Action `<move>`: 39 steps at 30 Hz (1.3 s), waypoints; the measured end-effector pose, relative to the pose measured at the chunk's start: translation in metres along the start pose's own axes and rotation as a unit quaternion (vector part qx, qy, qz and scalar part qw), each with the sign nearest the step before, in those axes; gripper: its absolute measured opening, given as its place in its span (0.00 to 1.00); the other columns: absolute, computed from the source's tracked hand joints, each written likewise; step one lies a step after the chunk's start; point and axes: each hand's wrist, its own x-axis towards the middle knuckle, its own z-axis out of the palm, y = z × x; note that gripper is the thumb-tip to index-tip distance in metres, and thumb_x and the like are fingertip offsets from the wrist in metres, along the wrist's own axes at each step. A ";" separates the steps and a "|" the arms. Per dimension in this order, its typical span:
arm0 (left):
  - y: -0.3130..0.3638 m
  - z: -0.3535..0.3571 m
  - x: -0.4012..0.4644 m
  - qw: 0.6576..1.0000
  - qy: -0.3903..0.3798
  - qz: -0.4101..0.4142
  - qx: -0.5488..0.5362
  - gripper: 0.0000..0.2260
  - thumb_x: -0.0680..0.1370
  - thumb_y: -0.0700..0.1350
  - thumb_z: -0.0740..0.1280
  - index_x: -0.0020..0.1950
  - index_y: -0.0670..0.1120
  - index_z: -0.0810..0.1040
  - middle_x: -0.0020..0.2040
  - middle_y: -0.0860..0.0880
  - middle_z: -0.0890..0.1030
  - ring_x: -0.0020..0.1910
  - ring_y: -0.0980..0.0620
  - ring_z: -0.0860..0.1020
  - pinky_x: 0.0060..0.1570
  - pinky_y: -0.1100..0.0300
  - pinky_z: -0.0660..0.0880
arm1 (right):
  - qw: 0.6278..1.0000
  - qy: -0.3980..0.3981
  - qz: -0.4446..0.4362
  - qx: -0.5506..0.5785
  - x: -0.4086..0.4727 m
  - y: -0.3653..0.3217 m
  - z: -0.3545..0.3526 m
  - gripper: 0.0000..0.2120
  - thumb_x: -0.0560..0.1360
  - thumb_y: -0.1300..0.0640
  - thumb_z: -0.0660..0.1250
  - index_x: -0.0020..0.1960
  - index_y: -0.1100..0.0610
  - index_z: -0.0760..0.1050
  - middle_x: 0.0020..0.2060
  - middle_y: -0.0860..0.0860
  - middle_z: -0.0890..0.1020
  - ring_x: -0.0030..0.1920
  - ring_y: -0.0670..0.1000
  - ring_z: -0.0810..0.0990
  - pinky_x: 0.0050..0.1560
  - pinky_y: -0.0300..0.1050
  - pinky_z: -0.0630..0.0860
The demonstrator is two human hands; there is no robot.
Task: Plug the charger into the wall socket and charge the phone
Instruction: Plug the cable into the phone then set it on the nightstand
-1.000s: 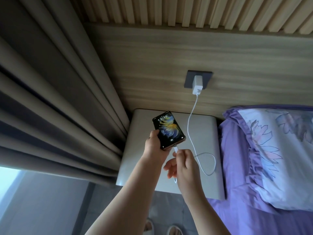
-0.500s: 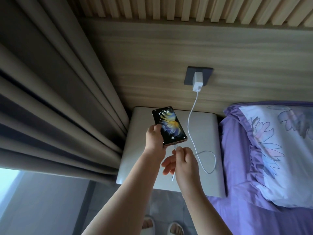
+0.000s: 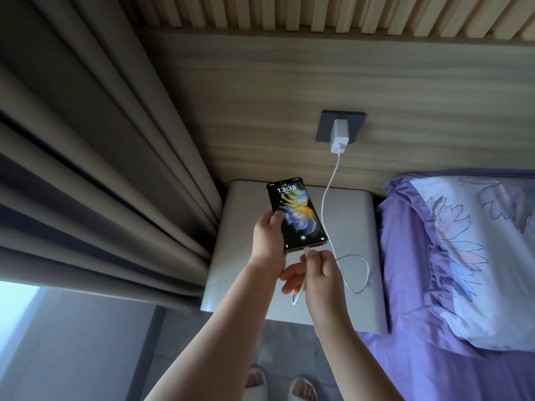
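Up on the wood-panelled wall, the white charger (image 3: 338, 138) sits plugged into the dark grey wall socket (image 3: 325, 127), and its white cable (image 3: 328, 192) drops from the charger's lower end, runs down past the phone's right edge and curls into 1 loose loop on the pale grey bedside table (image 3: 356, 215). The left hand (image 3: 268, 237) is closed around the lower left part of the smartphone (image 3: 295, 212), thumb lying on the glass, holding it tilted above the table with the lit lock screen reading 13:35 over a blue and yellow swirl. Just below the phone's bottom edge, the right hand (image 3: 314, 270) pinches the cable's connector (image 3: 307, 251) between thumb and forefinger, the other fingers loosely curled; the plug tip meets the phone's bottom edge, though whether it is fully seated cannot be told. A short bend of cable sticks out beneath that hand. Heavy beige curtains (image 3: 101, 169) hang to the left of the table, and a floral pillow (image 3: 474, 250) lies on purple bedding (image 3: 405, 270) at the right. 2 pale slippers (image 3: 302, 389) show at the bottom.
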 end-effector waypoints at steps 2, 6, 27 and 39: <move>-0.003 -0.001 -0.002 0.999 -0.007 -0.027 -0.034 0.09 0.77 0.42 0.61 0.40 0.47 0.78 0.45 0.40 0.79 0.48 0.38 0.80 0.49 0.48 0.77 | 1.000 -0.003 -0.001 0.007 -0.001 0.005 -0.001 0.11 0.81 0.60 0.53 0.42 0.62 0.68 0.22 0.51 0.82 0.21 0.51 0.77 0.30 0.45 0.72; -0.004 -0.007 -0.006 0.989 -0.001 -0.062 -0.138 0.09 0.80 0.41 0.58 0.46 0.44 0.77 0.46 0.40 0.81 0.46 0.42 0.81 0.46 0.53 0.77 | 0.999 0.007 0.019 0.046 0.009 0.015 -0.009 0.14 0.74 0.54 0.58 0.48 0.64 0.74 0.32 0.52 0.84 0.34 0.50 0.82 0.38 0.44 0.75; 0.078 0.007 -0.072 0.986 -0.067 -0.036 -0.148 0.19 0.78 0.53 0.60 0.58 0.43 0.82 0.55 0.41 0.84 0.52 0.43 0.83 0.55 0.52 0.77 | 0.980 -0.007 -0.026 0.199 -0.002 -0.097 -0.016 0.16 0.77 0.49 0.60 0.57 0.54 0.81 0.54 0.55 0.85 0.58 0.56 0.81 0.65 0.56 0.73; 0.189 0.025 -0.161 0.962 -0.210 0.096 -0.148 0.20 0.81 0.51 0.53 0.52 0.46 0.84 0.50 0.42 0.84 0.50 0.46 0.81 0.55 0.52 0.76 | 0.952 -0.035 -0.177 0.248 -0.061 -0.188 -0.029 0.18 0.77 0.48 0.57 0.64 0.52 0.75 0.62 0.56 0.80 0.65 0.56 0.76 0.71 0.62 0.66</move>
